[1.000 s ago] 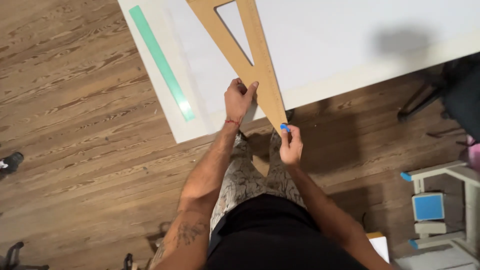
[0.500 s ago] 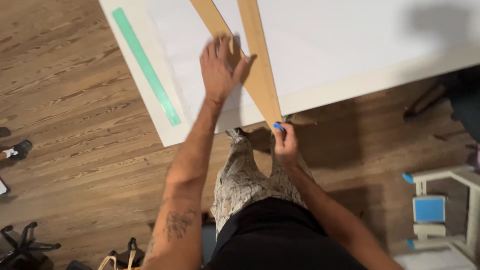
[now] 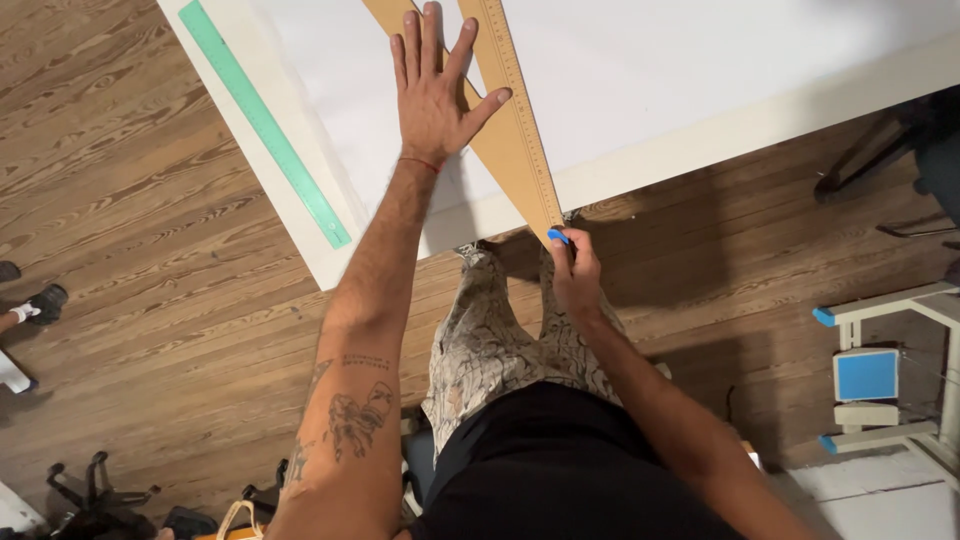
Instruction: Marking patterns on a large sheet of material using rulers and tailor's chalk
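A large wooden triangular ruler (image 3: 516, 130) lies on a white sheet (image 3: 640, 70) spread over a white table (image 3: 760, 120), its tip reaching past the near edge. My left hand (image 3: 432, 92) presses flat on the ruler with fingers spread. Below the tip, my right hand (image 3: 574, 272) pinches a small blue marker (image 3: 557, 237) against the ruler's point at the table edge.
A long green ruler (image 3: 265, 122) lies near the table's left edge. Brown wood floor surrounds the table. A white and blue stand (image 3: 880, 375) sits at right, a dark chair (image 3: 900, 170) above it. Chair bases and a shoe show at the left edge.
My left hand slid up the wooden ruler from near its tip and spread flat on it. The right hand stayed at the tip with the blue marker.
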